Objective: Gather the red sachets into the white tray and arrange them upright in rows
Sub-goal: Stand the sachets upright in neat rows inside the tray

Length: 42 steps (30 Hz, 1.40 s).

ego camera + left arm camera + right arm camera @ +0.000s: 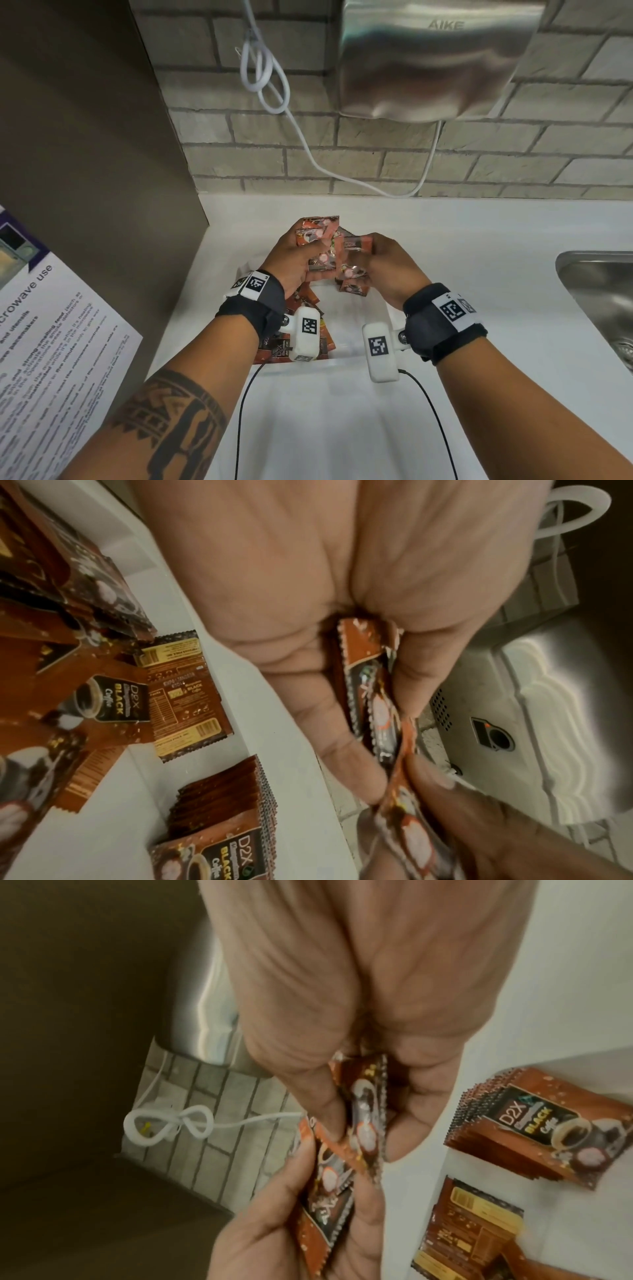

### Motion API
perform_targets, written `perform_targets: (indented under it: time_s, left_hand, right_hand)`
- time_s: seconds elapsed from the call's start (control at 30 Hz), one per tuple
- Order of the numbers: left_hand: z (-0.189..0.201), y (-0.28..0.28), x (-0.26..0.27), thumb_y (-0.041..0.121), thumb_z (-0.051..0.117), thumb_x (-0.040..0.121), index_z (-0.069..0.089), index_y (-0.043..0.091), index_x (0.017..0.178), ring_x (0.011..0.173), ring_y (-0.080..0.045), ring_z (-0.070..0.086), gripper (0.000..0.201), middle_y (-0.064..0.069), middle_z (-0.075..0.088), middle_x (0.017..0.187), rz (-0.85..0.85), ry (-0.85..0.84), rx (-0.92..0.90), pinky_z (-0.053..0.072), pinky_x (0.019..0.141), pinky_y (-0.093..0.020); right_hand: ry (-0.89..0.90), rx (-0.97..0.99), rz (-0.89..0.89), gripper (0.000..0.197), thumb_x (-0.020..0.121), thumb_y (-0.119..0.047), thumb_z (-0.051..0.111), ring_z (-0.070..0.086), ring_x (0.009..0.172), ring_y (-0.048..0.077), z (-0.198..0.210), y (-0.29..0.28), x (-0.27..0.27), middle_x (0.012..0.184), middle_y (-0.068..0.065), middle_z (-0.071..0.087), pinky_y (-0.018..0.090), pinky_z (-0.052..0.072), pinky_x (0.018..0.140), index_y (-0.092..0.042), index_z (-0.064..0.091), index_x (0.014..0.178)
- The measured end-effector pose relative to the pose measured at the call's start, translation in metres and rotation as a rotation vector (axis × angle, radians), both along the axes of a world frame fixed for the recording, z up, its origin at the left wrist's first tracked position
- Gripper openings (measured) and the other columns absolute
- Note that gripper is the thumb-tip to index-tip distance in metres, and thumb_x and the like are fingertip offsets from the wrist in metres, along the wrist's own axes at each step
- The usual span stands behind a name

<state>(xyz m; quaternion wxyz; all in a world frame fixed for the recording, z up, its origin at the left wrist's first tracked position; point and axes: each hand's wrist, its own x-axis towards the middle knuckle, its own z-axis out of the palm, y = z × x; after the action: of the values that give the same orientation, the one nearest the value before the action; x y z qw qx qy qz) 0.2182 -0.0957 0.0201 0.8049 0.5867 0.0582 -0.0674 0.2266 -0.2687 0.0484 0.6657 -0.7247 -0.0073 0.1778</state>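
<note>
The left hand [297, 260] gripped a fanned bundle of red sachets [317, 230], fingers curled round it, and the right hand [386, 263] pinched a few more [352, 255] against that bundle, both held above the white tray [346, 364]. Below the left wrist a loose heap of sachets [103, 693] lay flat and overlapping in the tray, while beneath the hands a small stack [534, 1123] stood packed edge to edge. My guess is the main risk lay in the join between the two bunches: the packets looked glossy and slick (foil-like, with serrated ends), so squaring them one against another could let a few slide out and drop flat onto the heap, or tip the standing stack. The tray's smooth wall offered little to hold thin, flat rectangles upright.
</note>
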Motion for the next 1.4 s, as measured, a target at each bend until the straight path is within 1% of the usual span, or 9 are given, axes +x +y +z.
perform_targets:
  time_s: [0.23, 0.33, 0.43, 0.5, 0.83, 0.97, 1.07, 1.17, 1.4]
  left_hand:
    - [-0.004, 0.005, 0.002, -0.002, 0.061, 0.094, 0.055, 0.008, 0.131, 0.096, -0.031, 0.073, 0.039, -0.017, 0.069, 0.118, 0.070, 0.026, 0.004, 0.061, 0.063, -0.037]
    - [-0.005, 0.006, 0.003, -0.004, 0.059, 0.094, 0.056, 0.009, 0.128, 0.091, -0.029, 0.074, 0.036, -0.014, 0.070, 0.112, 0.109, 0.018, 0.002, 0.061, 0.061, -0.036]
    - [-0.005, 0.005, 0.002, -0.006, 0.060, 0.092, 0.055, 0.007, 0.130, 0.090, -0.029, 0.073, 0.040, -0.015, 0.069, 0.113, 0.109, 0.022, -0.053, 0.060, 0.061, -0.036]
    - [-0.003, 0.000, -0.001, -0.005, 0.064, 0.091, 0.054, 0.005, 0.133, 0.091, -0.028, 0.073, 0.044, -0.015, 0.069, 0.113, 0.059, 0.005, -0.075, 0.061, 0.063, -0.035]
    - [0.005, 0.005, 0.002, -0.002, 0.053, 0.096, 0.057, 0.014, 0.124, 0.077, -0.027, 0.073, 0.033, -0.011, 0.074, 0.098, 0.029, 0.041, -0.123, 0.062, 0.066, -0.047]
    - [0.006, 0.007, 0.003, -0.001, 0.053, 0.096, 0.051, 0.012, 0.135, 0.103, -0.049, 0.067, 0.041, -0.025, 0.067, 0.123, 0.048, 0.046, -0.081, 0.062, 0.059, -0.042]
    - [0.006, 0.006, 0.001, -0.001, 0.054, 0.096, 0.053, 0.016, 0.132, 0.101, -0.048, 0.069, 0.039, -0.020, 0.070, 0.119, 0.015, 0.038, -0.097, 0.061, 0.060, -0.039]
    - [0.005, 0.005, 0.001, -0.003, 0.061, 0.093, 0.057, 0.017, 0.124, 0.090, -0.036, 0.072, 0.037, -0.011, 0.074, 0.105, -0.006, 0.023, -0.057, 0.063, 0.064, -0.040]
    - [0.004, 0.002, -0.002, 0.019, 0.069, 0.093, 0.058, 0.015, 0.124, 0.073, -0.019, 0.071, 0.033, -0.002, 0.070, 0.086, -0.034, 0.005, 0.057, 0.055, 0.049, -0.026]
  right_hand:
    - [-0.049, -0.010, -0.052, 0.014, 0.089, 0.003, 0.063, 0.071, 0.089, 0.036, -0.001, 0.000, -0.001, 0.093, 0.017, 0.073, 0.051, 0.060, 0.083, -0.012, 0.063, 0.090]
    - [-0.023, 0.059, -0.160, 0.030, 0.092, 0.011, 0.046, 0.072, 0.079, 0.028, -0.002, 0.000, 0.006, 0.092, 0.017, 0.074, 0.034, 0.059, 0.066, -0.010, 0.064, 0.104]
    - [-0.070, 0.030, -0.188, 0.022, 0.099, -0.017, 0.055, 0.072, 0.085, 0.021, -0.006, 0.006, 0.006, 0.095, 0.006, 0.075, 0.041, 0.061, 0.079, -0.013, 0.063, 0.119]
    - [-0.110, -0.008, -0.121, 0.042, 0.088, -0.037, 0.072, 0.072, 0.095, 0.019, -0.009, 0.013, 0.002, 0.106, 0.003, 0.075, 0.048, 0.058, 0.090, -0.015, 0.063, 0.122]
    - [-0.116, 0.082, -0.102, 0.043, 0.091, 0.010, 0.055, 0.071, 0.092, 0.027, -0.009, 0.016, 0.007, 0.101, 0.007, 0.073, 0.045, 0.058, 0.088, -0.014, 0.060, 0.125]
    - [-0.074, 0.146, -0.124, 0.045, 0.093, 0.017, 0.042, 0.071, 0.073, 0.023, -0.009, 0.014, 0.010, 0.091, 0.014, 0.068, 0.042, 0.056, 0.078, -0.012, 0.056, 0.125]
    - [-0.106, 0.125, -0.114, 0.024, 0.097, 0.002, 0.057, 0.071, 0.068, 0.022, -0.009, 0.014, 0.008, 0.078, 0.008, 0.067, 0.039, 0.052, 0.073, -0.008, 0.056, 0.119]
    - [-0.099, 0.075, -0.055, 0.035, 0.081, -0.012, 0.082, 0.060, 0.061, 0.022, -0.007, 0.014, 0.007, 0.069, 0.002, 0.068, 0.037, 0.050, 0.067, -0.011, 0.060, 0.108]
    - [-0.119, 0.009, 0.015, 0.045, 0.071, -0.003, 0.087, 0.072, 0.077, 0.030, -0.007, 0.010, 0.004, 0.093, 0.022, 0.072, 0.054, 0.058, 0.082, -0.006, 0.062, 0.108]
